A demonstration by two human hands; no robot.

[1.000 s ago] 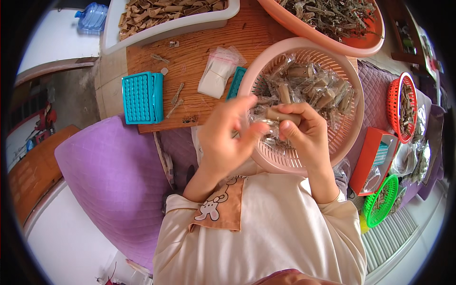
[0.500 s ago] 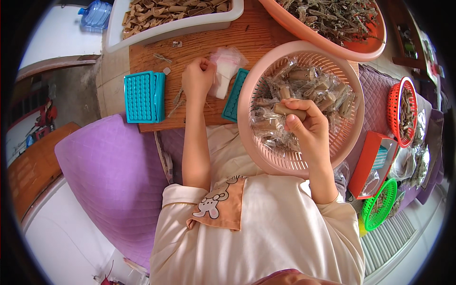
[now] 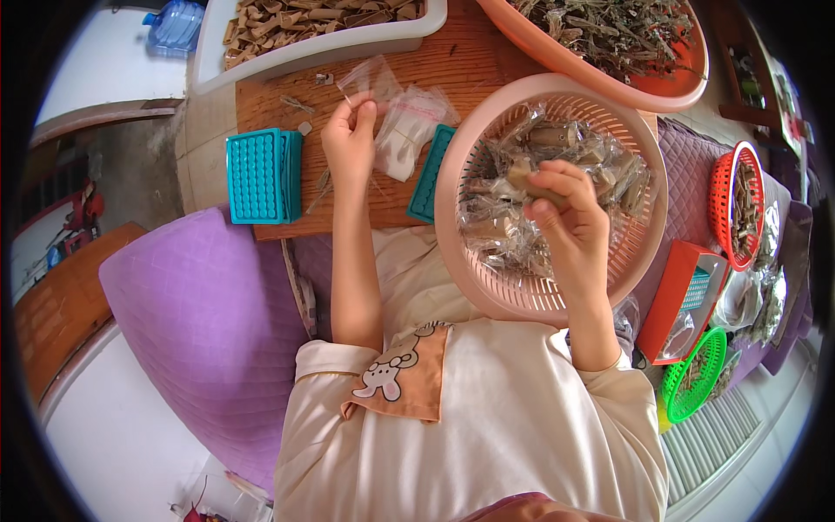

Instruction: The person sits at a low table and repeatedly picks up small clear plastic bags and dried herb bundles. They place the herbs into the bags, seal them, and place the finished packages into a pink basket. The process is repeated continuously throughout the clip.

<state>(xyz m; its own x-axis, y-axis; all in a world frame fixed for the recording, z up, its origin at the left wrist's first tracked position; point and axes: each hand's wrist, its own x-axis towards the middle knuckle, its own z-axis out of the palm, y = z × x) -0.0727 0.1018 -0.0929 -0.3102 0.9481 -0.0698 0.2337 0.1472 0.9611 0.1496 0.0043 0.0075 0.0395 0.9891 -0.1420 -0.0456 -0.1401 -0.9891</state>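
Observation:
Between the thumb and fingers of my left hand is a small clear plastic bag, held above the wooden table. A stack of similar clear bags lies just right of that hand. My right hand is closed on a brown paper-like roll, over the pink slotted basket. Several bagged brown rolls fill the basket beneath it. What is inside the held roll cannot be made out.
A white tub of loose brown pieces and an orange basin of dried plant stems stand at the back. Teal ridged trays sit at the table's left edge; another teal tray is partly under the pink basket's side.
My left hand has lifted a clear bag off the stack and moved slightly left. The roll in my right hand has tilted and shifted a little.

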